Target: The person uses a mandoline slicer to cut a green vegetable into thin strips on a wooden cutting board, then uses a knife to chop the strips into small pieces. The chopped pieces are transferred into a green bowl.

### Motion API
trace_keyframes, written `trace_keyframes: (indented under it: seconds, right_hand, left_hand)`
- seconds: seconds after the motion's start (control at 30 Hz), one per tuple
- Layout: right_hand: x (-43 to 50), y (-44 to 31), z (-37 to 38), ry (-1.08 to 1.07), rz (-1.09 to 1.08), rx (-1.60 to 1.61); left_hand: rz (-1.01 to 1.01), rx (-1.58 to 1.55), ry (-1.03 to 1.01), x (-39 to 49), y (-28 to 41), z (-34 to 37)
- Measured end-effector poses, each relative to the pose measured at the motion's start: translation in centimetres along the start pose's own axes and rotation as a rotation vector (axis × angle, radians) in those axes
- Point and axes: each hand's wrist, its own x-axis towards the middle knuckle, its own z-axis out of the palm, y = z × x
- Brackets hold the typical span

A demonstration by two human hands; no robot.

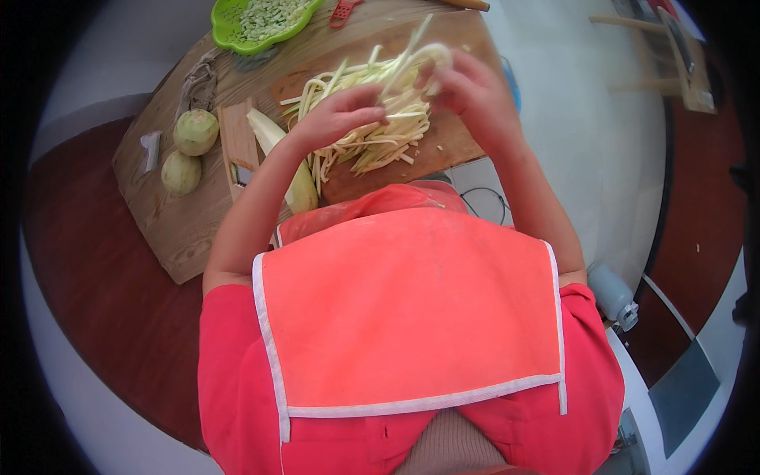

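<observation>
Long pale strips of peeled vegetable [380, 136] lie in a loose heap on a wooden cutting board [457, 127]. My right hand [469, 95], blurred, pinches a bent strip [436, 53] above the heap's right side. The strip arches across to the fingertips of my left hand [347, 113], which hold its other end over the heap. Left of the heap, a long peeled vegetable [303, 190] passes under my left forearm. Beside it lies a wooden mandoline slicer [237, 127], partly hidden by the arm.
Two round peeled vegetables [196, 132] sit on the wooden table [172, 237], near a small white object [151, 151] and a crumpled cloth [199, 83]. Farther back are a green colander [222, 27] of diced vegetable, a red peeler [343, 13] and a wooden handle [469, 5].
</observation>
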Motion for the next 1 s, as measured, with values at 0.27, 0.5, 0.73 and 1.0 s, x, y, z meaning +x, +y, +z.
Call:
trace_keyframes:
  seconds: [0.27,0.5,0.73,1.0]
  right_hand:
    - [2.6,3.6,-3.1,-0.058,-0.168,-0.330]
    - [3.8,7.6,-5.6,0.121,-0.216,-1.032]
    - [3.8,2.8,-0.2,-0.213,-0.240,-0.559]
    - [10.3,6.4,-5.4,-0.010,-0.694,-1.268]
  left_hand:
    - [-0.122,0.269,0.256,-4.3,-2.2,-1.8]
    - [0.139,0.985,0.536,-4.8,-3.9,-1.0]
    - [0.523,0.798,0.529,-0.3,-0.9,0.8]
    - [0.064,0.920,0.523,-1.8,-1.9,0.2]
